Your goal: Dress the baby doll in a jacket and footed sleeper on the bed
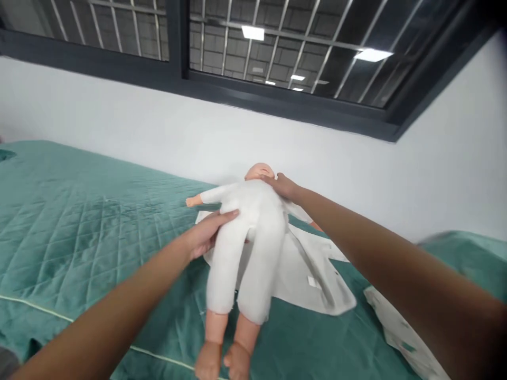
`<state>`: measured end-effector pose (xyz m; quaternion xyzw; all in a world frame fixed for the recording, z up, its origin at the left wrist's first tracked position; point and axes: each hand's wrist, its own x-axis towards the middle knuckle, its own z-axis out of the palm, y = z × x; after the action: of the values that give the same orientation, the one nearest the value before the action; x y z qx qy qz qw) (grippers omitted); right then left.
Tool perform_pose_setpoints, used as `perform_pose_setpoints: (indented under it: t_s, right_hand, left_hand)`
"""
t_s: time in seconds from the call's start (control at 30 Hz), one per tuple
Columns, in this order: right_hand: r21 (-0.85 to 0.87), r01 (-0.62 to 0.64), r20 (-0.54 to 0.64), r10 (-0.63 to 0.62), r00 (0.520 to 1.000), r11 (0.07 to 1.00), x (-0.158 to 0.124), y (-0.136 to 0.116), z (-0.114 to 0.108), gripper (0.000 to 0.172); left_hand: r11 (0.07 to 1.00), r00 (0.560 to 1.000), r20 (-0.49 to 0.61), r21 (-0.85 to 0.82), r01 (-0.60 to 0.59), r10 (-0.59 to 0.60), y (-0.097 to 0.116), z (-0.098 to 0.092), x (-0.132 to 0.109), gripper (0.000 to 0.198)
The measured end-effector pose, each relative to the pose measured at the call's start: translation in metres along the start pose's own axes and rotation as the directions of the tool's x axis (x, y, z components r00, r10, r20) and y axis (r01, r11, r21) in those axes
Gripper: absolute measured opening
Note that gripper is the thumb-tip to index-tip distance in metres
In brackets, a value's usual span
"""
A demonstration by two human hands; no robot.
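A baby doll [253,211] with a white cloth body lies on its back, its feet towards me and its head by the wall. My left hand [208,232] grips the doll at its hip, thumb on top and fingers curled beneath. At the doll's neck and shoulder is my right hand [283,186], its thumb near the chin and the other fingers hidden behind. Under the doll a light grey-white garment [301,274] is spread out, with a small white label on it.
Everything lies on a green quilted bedspread [119,221]. Another pale garment [400,327] is at the right, partly behind my right forearm. A white wall [158,126] and a dark-framed barred window [285,87] stand beyond the bed.
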<state>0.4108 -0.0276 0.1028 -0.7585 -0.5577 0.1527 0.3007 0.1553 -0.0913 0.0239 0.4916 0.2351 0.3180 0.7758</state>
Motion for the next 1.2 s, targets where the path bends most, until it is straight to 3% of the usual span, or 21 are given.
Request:
perform_pose_setpoints:
  t_s: [0.1,0.2,0.37,0.47,0.53,0.57,0.63,0.73,0.8,0.9,1.0,1.07,1.2]
  right_hand:
    - [-0.002,-0.11,0.029,0.11,0.994,0.994,-0.025,0.06,-0.028,0.104]
    - [-0.003,-0.184,0.041,0.184,0.982,0.983,-0.039,0.11,-0.037,0.106]
    - [0.008,-0.198,0.062,0.197,0.978,0.98,-0.03,0.151,-0.022,0.105]
    - [0.024,-0.152,0.079,0.15,0.986,0.988,-0.019,0.157,-0.01,0.113]
    - [0.03,-0.117,0.082,0.114,0.99,0.993,-0.014,0.16,-0.007,0.112]
    - [0.01,-0.096,0.077,0.095,0.992,0.995,-0.014,0.162,-0.008,0.109]
    - [-0.102,-0.038,0.042,0.042,0.998,0.994,-0.015,0.165,-0.013,0.102]
    - [-0.309,0.083,-0.077,-0.112,0.991,0.947,-0.021,0.16,-0.021,0.08]
    - [-0.341,0.204,-0.135,-0.263,0.955,0.917,-0.027,0.145,-0.017,0.058]
    - [-0.351,0.455,-0.076,-0.509,0.858,0.819,-0.037,0.109,0.008,0.035]
    - [-0.4,0.665,0.242,-0.627,0.741,0.631,-0.043,0.069,0.047,0.04]
    - [-0.45,0.681,0.397,-0.553,0.732,0.578,-0.042,0.051,0.07,0.044]
    - [-0.5,0.628,0.494,-0.4,0.772,0.597,-0.032,0.036,0.099,0.038]
  left_hand:
    - [1.0,0.997,0.08,-0.003,-0.023,0.023,-0.042,0.046,0.017,0.066]
    - [1.0,0.995,0.102,0.02,-0.02,0.018,-0.076,0.073,0.032,0.072]
    - [0.993,0.999,0.041,0.12,-0.008,0.004,-0.102,0.084,0.045,0.073]
    - [0.964,0.993,-0.104,0.266,-0.02,0.049,-0.101,0.079,0.049,0.062]
    - [0.869,0.959,-0.238,0.495,-0.019,0.156,-0.097,0.071,0.054,0.052]
    - [0.772,0.93,-0.278,0.636,-0.01,0.241,-0.095,0.065,0.057,0.048]
    - [0.485,0.864,-0.261,0.874,0.021,0.431,-0.093,0.051,0.063,0.04]
    - [0.099,0.818,-0.132,0.991,0.092,0.56,-0.098,0.029,0.072,0.03]
    - [-0.014,0.828,-0.102,0.991,0.132,0.551,-0.106,0.017,0.077,0.026]
    - [-0.047,0.834,-0.109,0.986,0.16,0.54,-0.117,0.009,0.082,0.024]
    - [-0.033,0.822,-0.15,0.979,0.201,0.549,-0.12,0.007,0.084,0.025]
    - [-0.024,0.821,-0.177,0.974,0.226,0.543,-0.119,0.007,0.083,0.026]
    - [0.009,0.811,-0.218,0.967,0.253,0.543,-0.114,0.006,0.082,0.025]
